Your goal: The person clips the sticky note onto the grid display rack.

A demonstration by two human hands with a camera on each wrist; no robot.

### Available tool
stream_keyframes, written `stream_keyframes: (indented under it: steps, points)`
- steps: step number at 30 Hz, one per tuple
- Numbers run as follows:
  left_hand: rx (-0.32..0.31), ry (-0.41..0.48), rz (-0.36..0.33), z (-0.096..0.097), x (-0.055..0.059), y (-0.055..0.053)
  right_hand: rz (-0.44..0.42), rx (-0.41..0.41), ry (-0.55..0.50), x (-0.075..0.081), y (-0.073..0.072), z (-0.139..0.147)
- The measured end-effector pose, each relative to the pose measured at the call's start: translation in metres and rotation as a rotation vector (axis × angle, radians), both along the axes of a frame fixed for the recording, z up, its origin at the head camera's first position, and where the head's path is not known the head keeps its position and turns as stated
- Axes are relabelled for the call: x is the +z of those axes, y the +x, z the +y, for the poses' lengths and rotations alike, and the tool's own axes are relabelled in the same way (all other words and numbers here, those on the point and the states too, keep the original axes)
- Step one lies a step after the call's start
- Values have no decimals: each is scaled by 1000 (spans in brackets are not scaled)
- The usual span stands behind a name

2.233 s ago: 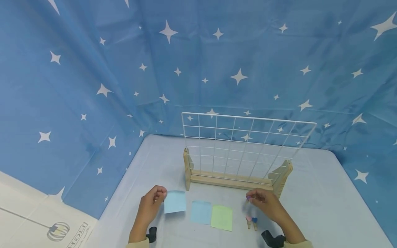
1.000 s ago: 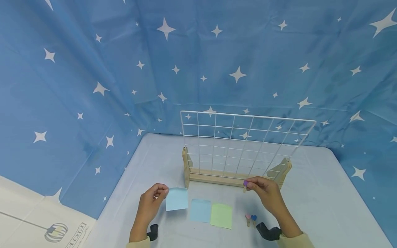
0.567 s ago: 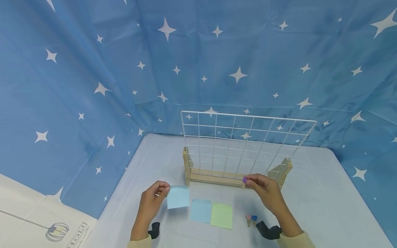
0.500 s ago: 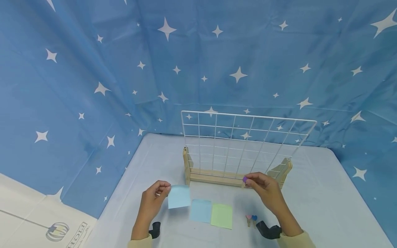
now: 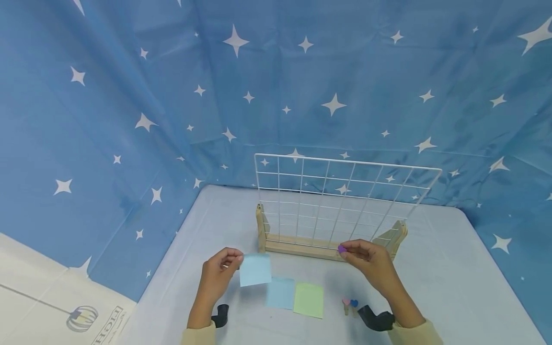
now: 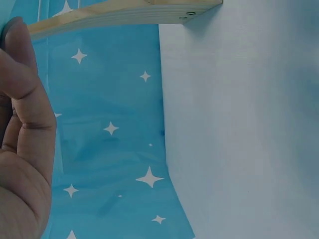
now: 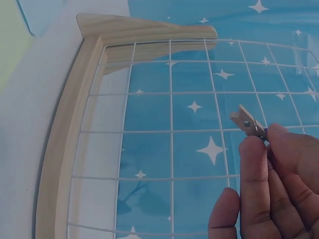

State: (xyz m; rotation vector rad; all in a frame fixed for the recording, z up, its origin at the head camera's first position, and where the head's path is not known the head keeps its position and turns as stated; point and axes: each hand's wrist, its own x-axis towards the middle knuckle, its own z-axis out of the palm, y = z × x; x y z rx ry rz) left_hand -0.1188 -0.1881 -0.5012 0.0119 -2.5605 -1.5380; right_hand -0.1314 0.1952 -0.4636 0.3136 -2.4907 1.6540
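My left hand [image 5: 219, 274] pinches a light blue sticky note [image 5: 255, 270] by its upper left corner, above the table. In the left wrist view, the thumb and fingers of the left hand [image 6: 27, 134] fill the left edge, and only a sliver of the note shows. My right hand [image 5: 374, 263] pinches a small wooden clothespin with a purple top [image 5: 342, 248], in front of the grid's base. Seen from the right wrist, the clothespin [image 7: 247, 123] points up and left from the fingertips, its wooden ends in front of the white wire grid [image 7: 171, 132].
A white wire grid [image 5: 320, 193] leans back in a wooden stand [image 5: 302, 247]. Another blue note [image 5: 280, 293] and a green note [image 5: 308, 300] lie side by side on the table [image 5: 457, 278]. Two clothespins, topped with a pink heart [image 5: 346, 302] and a blue heart [image 5: 354, 303], lie to their right.
My left hand has moved right and slightly farther out with the blue note. My right hand has raised the purple-topped clothespin toward the grid, then stayed nearly still. The head view has shifted slightly.
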Motion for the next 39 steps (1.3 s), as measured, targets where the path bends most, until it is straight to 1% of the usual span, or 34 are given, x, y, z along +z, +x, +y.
stream_keyframes:
  steps: [6, 12, 15, 18, 21, 26, 31, 36, 39]
  points:
    - [-4, 27, -5, 2, 2, 0, 77, 7, 4, 1, -2, 0]
    - [-22, 49, 17, 6, 7, -4, 154, 30, -50, 4, -5, 0]
    - [-23, 53, 17, 8, 10, -6, 162, 40, -78, 5, -6, -1]
    - [-17, 53, 15, 9, 13, -6, 176, 44, -93, 6, -7, -3]
    - [-8, 52, 8, 9, 16, -6, 179, 32, -96, 7, -7, -5]
    - [-2, 63, 0, 13, 19, -4, 159, 13, -81, 8, -5, -6]
    - [-15, 66, 32, 16, 21, -5, 187, 28, -85, 9, -5, -7]
    - [-20, 45, 81, 20, 24, -9, 211, 47, -95, 14, -9, -7]
    - [-32, 48, 104, 22, 28, -12, 225, 46, -92, 17, -11, -7]
